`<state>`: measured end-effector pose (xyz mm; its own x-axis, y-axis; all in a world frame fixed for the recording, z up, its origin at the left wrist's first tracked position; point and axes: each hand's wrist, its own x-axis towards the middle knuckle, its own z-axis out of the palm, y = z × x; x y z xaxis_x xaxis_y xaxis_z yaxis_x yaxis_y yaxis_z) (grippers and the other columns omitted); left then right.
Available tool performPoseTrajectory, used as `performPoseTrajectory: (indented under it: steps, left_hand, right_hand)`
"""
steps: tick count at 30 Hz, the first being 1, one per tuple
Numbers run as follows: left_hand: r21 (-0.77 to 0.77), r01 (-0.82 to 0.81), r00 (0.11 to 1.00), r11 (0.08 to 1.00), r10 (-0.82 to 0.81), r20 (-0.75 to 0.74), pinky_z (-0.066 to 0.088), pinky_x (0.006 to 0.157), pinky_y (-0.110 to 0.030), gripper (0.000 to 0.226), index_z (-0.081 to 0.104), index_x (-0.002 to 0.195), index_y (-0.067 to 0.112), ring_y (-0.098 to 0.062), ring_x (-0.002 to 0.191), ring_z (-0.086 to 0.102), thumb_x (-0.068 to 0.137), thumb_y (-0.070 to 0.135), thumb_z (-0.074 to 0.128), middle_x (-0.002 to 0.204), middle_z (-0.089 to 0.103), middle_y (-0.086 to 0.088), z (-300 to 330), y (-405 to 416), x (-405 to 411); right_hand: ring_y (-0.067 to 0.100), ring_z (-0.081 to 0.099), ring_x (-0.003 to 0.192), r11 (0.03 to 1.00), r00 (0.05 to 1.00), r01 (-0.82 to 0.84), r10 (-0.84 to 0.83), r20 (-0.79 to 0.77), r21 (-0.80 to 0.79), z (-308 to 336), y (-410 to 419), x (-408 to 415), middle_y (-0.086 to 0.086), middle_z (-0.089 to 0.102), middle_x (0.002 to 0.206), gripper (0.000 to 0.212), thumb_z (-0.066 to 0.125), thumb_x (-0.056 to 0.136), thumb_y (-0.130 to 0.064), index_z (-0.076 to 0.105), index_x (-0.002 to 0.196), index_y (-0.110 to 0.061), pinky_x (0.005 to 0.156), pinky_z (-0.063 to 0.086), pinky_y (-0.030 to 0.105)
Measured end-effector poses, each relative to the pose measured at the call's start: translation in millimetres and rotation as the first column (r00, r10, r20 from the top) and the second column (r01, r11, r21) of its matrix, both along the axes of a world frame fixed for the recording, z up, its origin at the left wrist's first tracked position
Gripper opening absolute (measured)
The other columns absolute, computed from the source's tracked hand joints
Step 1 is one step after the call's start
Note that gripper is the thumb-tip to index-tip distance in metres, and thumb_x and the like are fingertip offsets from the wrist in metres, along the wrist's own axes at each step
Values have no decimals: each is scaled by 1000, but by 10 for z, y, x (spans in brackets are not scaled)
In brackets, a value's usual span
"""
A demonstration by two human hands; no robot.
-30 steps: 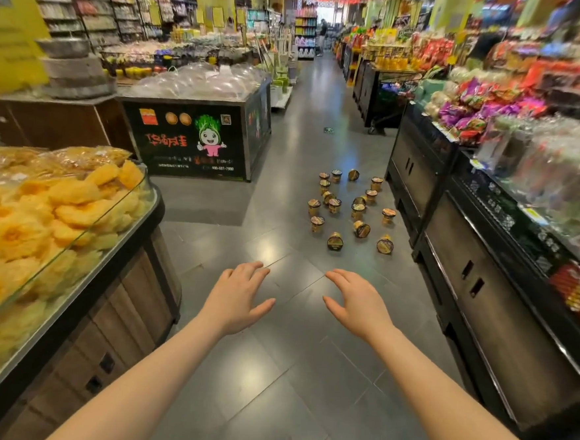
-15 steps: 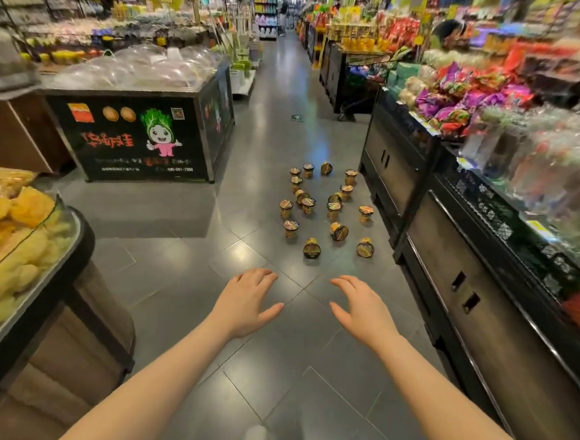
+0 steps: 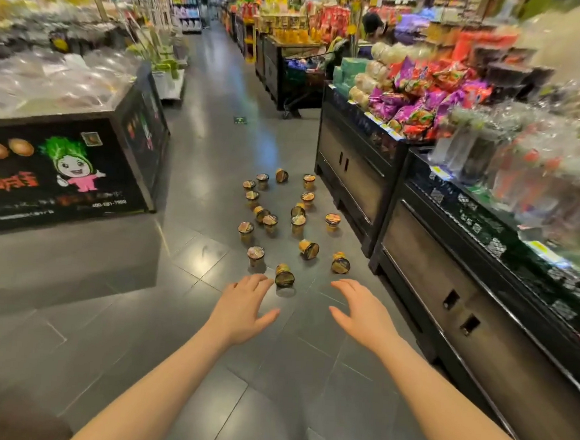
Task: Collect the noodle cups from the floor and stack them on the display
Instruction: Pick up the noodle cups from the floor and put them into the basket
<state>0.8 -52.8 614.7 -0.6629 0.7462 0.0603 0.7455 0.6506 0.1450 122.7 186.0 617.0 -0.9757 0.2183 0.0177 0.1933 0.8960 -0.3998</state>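
Several yellow-and-black noodle cups (image 3: 292, 220) lie scattered on the grey tiled aisle floor, some upright, some tipped on their sides. The nearest one (image 3: 284, 275) lies on its side just beyond my fingertips. My left hand (image 3: 243, 306) and my right hand (image 3: 361, 312) are stretched out in front of me, palms down, fingers apart, holding nothing. Both hover above the floor short of the cups. A dark display counter (image 3: 427, 250) with cabinet doors runs along the right of the cups.
A black produce stand (image 3: 62, 166) with a cartoon vegetable figure stands at the left. Snack bags (image 3: 424, 98) pile on the right-hand counter. A shopping cart (image 3: 301, 83) and a person (image 3: 372, 23) are farther down the aisle. Open floor lies between me and the cups.
I have walked forward down the aisle: the cups are much closer and the fruit counter at left has dropped out of view. Both hands stay open and extended.
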Motion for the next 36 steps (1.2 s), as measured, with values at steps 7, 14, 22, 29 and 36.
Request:
performPoseTrajectory:
  steps: [7, 14, 22, 29, 36]
  left_hand:
    - [-5, 51, 998, 999, -51, 32, 41, 98, -35, 76, 44, 142, 20, -18, 127, 46, 85, 67, 26, 141, 47, 3, -248, 744, -979]
    - [-32, 65, 997, 997, -63, 54, 41, 98, -39, 79, 45, 141, 18, -21, 127, 45, 84, 68, 23, 139, 48, 0, -269, 1904, -1956]
    - [-84, 92, 994, 992, -87, 62, 39, 101, -36, 82, 40, 145, 21, -18, 131, 41, 82, 70, 19, 146, 42, 2, -277, 2980, -2906]
    - [-91, 155, 985, 984, -147, 92, 37, 102, -34, 65, 40, 145, 21, -16, 132, 40, 93, 61, 36, 147, 41, 3, -469, 3752, -3812]
    - [-75, 135, 981, 988, -123, 150, 42, 97, -40, 83, 48, 140, 19, -22, 128, 48, 81, 69, 20, 141, 49, -1, -773, 4562, -4890]
  right_hand:
    - [15, 38, 136, 999, 999, 32, -32, 37, -9, -186, 751, -782, -5, 39, 149, 55, 55, 94, -41, 40, 144, -25, 108, 37, 33]
    - [15, 36, 136, 999, 995, 21, -16, 103, -47, -291, 1874, -1751, -6, 37, 149, 58, 57, 93, -42, 38, 145, -25, 109, 36, 33]
    - [17, 38, 135, 997, 994, 18, -9, 113, -81, -314, 2864, -2599, -3, 40, 147, 58, 59, 92, -40, 40, 144, -23, 110, 33, 31]
    - [15, 36, 136, 999, 988, 28, -23, 151, -31, -501, 3583, -3452, -5, 37, 149, 60, 57, 92, -41, 37, 146, -23, 108, 34, 29]
    - [16, 34, 138, 998, 966, 33, -18, 260, -57, -718, 4306, -4455, -3, 34, 152, 66, 56, 93, -44, 32, 149, -21, 111, 32, 29]
